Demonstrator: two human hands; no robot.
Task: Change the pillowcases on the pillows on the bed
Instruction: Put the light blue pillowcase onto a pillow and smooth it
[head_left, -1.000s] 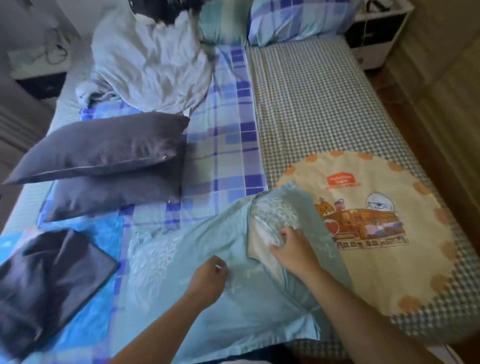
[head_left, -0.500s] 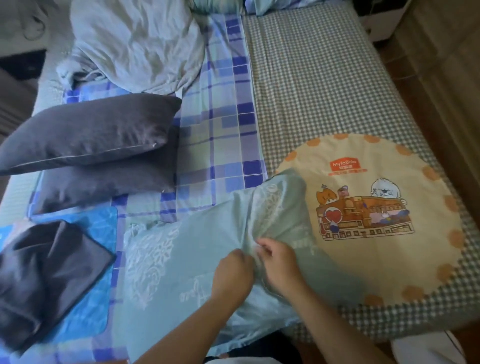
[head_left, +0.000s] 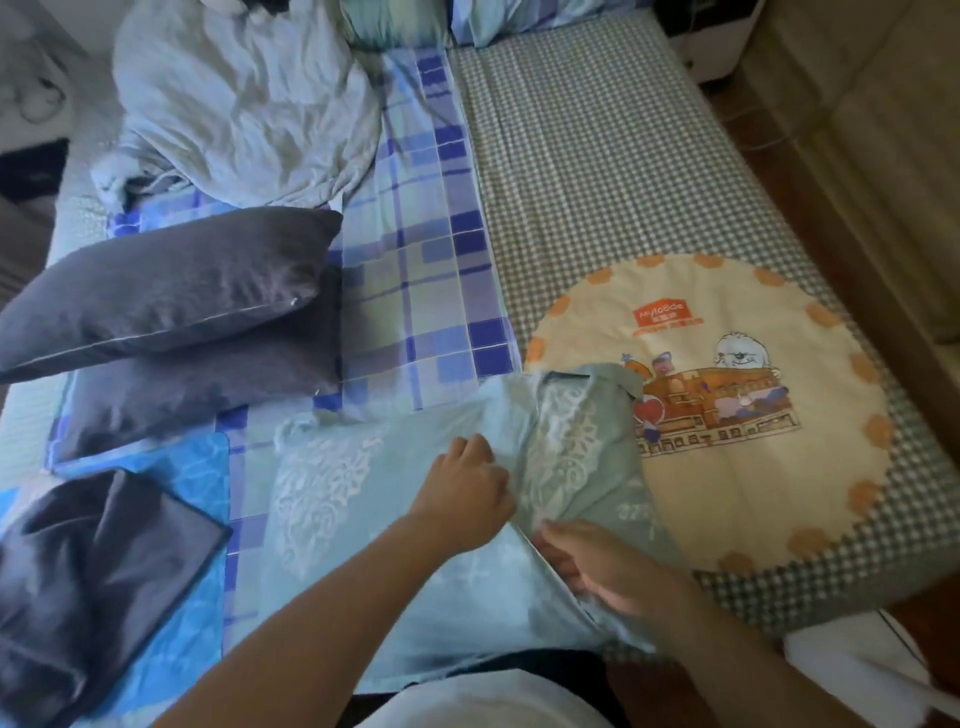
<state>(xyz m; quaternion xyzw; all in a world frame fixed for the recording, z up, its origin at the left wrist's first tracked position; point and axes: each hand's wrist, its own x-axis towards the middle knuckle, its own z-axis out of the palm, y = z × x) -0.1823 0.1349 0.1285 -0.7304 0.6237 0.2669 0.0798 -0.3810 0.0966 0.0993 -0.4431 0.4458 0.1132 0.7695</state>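
A pillow in a light teal pillowcase (head_left: 337, 499) with a white lace print lies across the near edge of the bed. My left hand (head_left: 467, 488) is fisted on the case's fabric beside its open end. My right hand (head_left: 597, 558) grips the lower part of that opening's edge, and the flap (head_left: 582, 415) above it stands open. Two dark grey pillows (head_left: 171, 291) are stacked at the left. A folded dark grey pillowcase (head_left: 88, 571) lies at the near left on a blue cloth.
A round cream cushion cover (head_left: 727, 467) with a cartoon print lies right of the teal pillow on the checked sheet (head_left: 597, 156). A crumpled pale blanket (head_left: 244, 98) and more pillows sit at the head. Wooden floor and a white bedside cabinet (head_left: 722, 41) are at the right.
My hands came together at the pillowcase opening, then parted: the left now holds higher, the right lower along the edge. The flap has opened wider. The camera has tilted down.
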